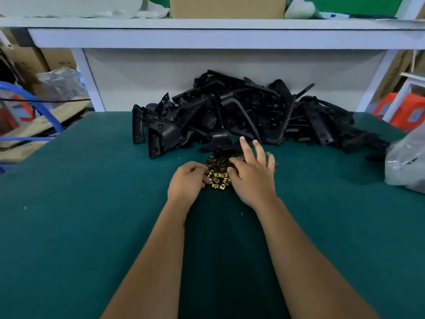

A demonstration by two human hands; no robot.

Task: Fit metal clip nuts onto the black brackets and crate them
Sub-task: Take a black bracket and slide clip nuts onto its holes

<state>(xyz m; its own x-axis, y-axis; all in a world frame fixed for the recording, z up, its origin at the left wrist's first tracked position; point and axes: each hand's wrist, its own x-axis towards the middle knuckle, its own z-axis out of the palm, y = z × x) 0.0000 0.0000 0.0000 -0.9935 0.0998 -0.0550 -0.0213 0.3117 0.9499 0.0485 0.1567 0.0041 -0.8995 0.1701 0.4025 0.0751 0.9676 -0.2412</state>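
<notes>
Clip nuts [218, 172]: lying in a small brassy heap on the green table [80, 203], middle of the scene, just near of the bracket pile.
Left hand [187, 183]: working at the left edge of the heap, fingers curled inward against the nuts; whether pinching one or only touching, cannot tell from here.
Right hand [251, 178]: reaching over the right side of the heap, fingers spread and mostly straight, resting on the nuts, gripping nothing visible.
Fingertips [242, 140]: stretching toward the far side, almost meeting the nearest black bracket.
Black brackets [241, 116]: sitting in a big tangled pile at the far edge of the table, against the white back panel [161, 72], spilling out to the right.
Forearms: coming in bare from the near edge, angling toward the middle.
Grey plastic bag [407, 162]: slumping at the right edge of the table, well apart from the heap.
Shelf [207, 31]: running across the far top, carrying a cardboard box [227, 6].
Left background: showing a blue frame [30, 97] and stacked cartons, blurred.
</notes>
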